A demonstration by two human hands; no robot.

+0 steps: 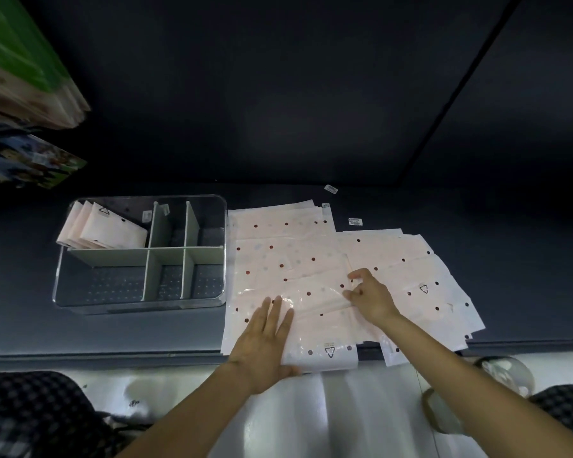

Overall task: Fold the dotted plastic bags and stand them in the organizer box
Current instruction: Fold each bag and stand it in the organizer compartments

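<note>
Head view: left hand (265, 342) lies flat, fingers straight, pressing the top dotted bag (288, 279) of a spread pile on the dark table (311, 127). Right hand (371, 297) pinches a fold of that bag near its right edge. Clear organizer box (139, 302) sits just left of the pile; folded bags (103, 229) stand in its back-left compartment.

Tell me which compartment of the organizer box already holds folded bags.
The far-left compartment of the organizer box: folded dotted bags lean inside it. No bags show in the others.
</note>
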